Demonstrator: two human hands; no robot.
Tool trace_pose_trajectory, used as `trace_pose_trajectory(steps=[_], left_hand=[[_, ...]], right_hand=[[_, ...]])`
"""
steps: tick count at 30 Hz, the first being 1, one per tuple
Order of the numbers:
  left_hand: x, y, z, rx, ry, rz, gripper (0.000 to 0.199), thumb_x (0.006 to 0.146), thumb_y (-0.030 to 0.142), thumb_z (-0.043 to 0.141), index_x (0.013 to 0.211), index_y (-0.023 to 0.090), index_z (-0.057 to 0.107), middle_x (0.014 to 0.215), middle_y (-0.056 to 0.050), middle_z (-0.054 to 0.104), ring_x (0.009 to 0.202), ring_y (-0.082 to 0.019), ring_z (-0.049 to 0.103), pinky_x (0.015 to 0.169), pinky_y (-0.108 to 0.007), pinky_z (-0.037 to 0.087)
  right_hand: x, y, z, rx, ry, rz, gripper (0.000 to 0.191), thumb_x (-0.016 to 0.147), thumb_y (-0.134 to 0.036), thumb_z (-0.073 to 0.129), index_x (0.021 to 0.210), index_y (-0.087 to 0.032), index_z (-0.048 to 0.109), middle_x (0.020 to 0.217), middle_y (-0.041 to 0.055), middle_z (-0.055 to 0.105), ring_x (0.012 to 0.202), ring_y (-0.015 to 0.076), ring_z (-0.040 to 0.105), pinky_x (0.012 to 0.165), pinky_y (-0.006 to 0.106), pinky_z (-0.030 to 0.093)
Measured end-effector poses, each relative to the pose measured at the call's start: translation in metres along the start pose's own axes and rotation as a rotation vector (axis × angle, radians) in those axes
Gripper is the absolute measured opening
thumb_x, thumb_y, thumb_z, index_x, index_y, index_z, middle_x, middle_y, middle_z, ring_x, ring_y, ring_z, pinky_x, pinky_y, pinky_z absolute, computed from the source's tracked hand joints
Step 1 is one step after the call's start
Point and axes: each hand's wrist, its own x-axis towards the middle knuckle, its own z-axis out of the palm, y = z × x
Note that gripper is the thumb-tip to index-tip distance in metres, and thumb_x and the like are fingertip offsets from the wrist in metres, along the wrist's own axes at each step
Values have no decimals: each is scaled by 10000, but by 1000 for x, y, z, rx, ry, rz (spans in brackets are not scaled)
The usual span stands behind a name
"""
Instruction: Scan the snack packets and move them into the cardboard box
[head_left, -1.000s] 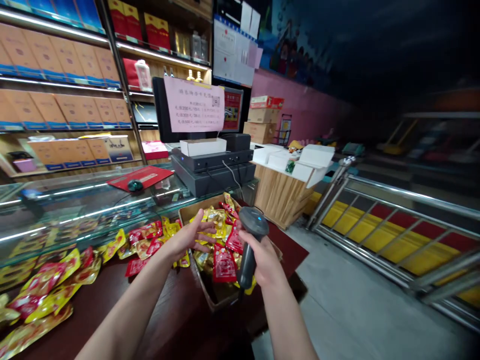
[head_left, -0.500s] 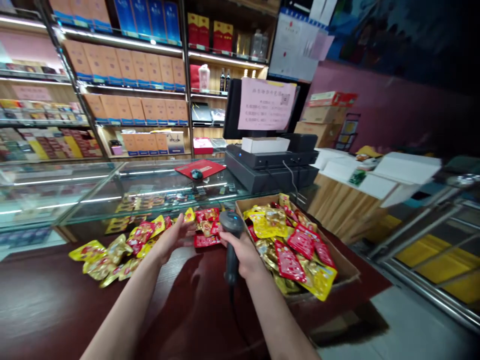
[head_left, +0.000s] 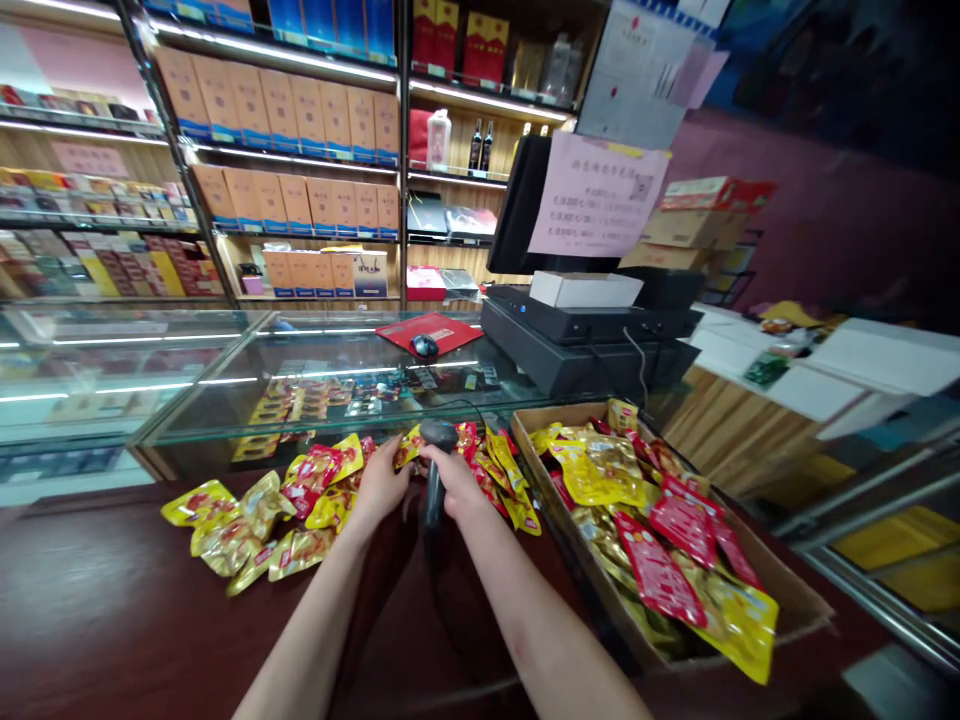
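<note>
My right hand is wrapped around the handle of a black barcode scanner, held upright with its head on top and the cable trailing down. Close beside it on the left, my left hand has its fingers closed at the edge of a yellow snack packet; the scanner and fingers partly cover this packet. More red and yellow snack packets lie just right of the scanner. A loose spread of gold, red and yellow packets lies left of my left hand on the dark wooden table.
An open cardboard box full of snack packets stands at my right. Behind the table is a glass display counter carrying a mouse on a red mat and a monitor with a paper sign. Stocked shelves line the back.
My view has turned slightly left and moved closer. My left hand has come nearer to the scanner, its fingers closing at the yellow packet. The scanner has shifted left with my right hand.
</note>
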Motion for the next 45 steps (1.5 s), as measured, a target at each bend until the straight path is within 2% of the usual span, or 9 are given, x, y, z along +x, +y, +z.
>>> trace_pose_trajectory(steps=[5, 9, 13, 18, 24, 32, 36, 41, 45], left_hand=[[-9, 9, -3, 207, -39, 34, 399, 666, 171, 623, 1065, 195, 641, 1140, -132, 612, 1125, -317, 495, 990, -427, 303], [-17, 28, -9, 228, -126, -13, 318, 619, 222, 689, 934, 191, 656, 881, -115, 659, 906, -309, 595, 846, -398, 400], [-29, 44, -15, 40, -296, -86, 325, 572, 228, 727, 887, 203, 651, 772, -71, 661, 742, -259, 624, 679, -335, 466], [-51, 56, -31, -241, -504, -363, 449, 551, 299, 757, 965, 188, 622, 853, -76, 678, 743, -250, 646, 462, -265, 485], [-90, 60, -38, -377, -391, -531, 560, 536, 291, 803, 1042, 183, 589, 901, -96, 684, 709, -238, 664, 460, -269, 525], [-120, 72, 12, -877, 44, -721, 440, 559, 94, 777, 937, 171, 567, 890, -69, 682, 762, -229, 673, 640, -388, 578], [-119, 76, 33, -888, -69, -645, 415, 517, 175, 828, 827, 158, 554, 756, -45, 687, 648, -193, 665, 586, -307, 547], [-110, 66, 37, -680, -299, -491, 480, 467, 300, 853, 859, 120, 644, 737, -68, 703, 658, -182, 665, 643, -278, 515], [-96, 65, 40, -695, -252, -447, 531, 475, 340, 840, 929, 121, 671, 864, -90, 714, 756, -211, 673, 732, -322, 513]], right_hand=[[-11, 9, 1, -9, -7, -3, 206, 544, -220, 670, 733, -141, 645, 572, -20, 621, 537, 116, 566, 538, 228, 438], [-42, 3, -10, 25, -12, -65, 184, 561, -218, 663, 734, -160, 646, 632, 7, 656, 610, 147, 604, 561, 241, 462], [-72, -8, -34, 82, -92, -77, 208, 576, -202, 666, 779, -159, 657, 844, 66, 702, 791, 185, 650, 688, 280, 502], [-100, -15, -67, 103, -31, -41, 256, 573, -208, 680, 825, -167, 656, 988, 78, 690, 927, 200, 640, 776, 294, 500], [-131, -2, -82, 33, -29, 6, 222, 559, -225, 711, 764, -150, 670, 843, 48, 690, 838, 185, 628, 751, 284, 488], [-143, 4, -89, 126, -35, 27, 273, 535, -226, 734, 786, -137, 677, 787, 39, 691, 790, 178, 636, 726, 285, 496], [-138, -7, -97, 114, 18, -57, 246, 550, -197, 705, 791, -149, 687, 762, 35, 706, 798, 187, 649, 727, 279, 502], [-136, -21, -109, -85, 31, -165, 276, 580, -211, 680, 847, -146, 697, 771, 37, 714, 850, 208, 649, 756, 287, 486], [-140, -24, -103, -186, 19, -228, 271, 592, -244, 673, 845, -148, 691, 837, 37, 712, 860, 208, 639, 770, 298, 481]])
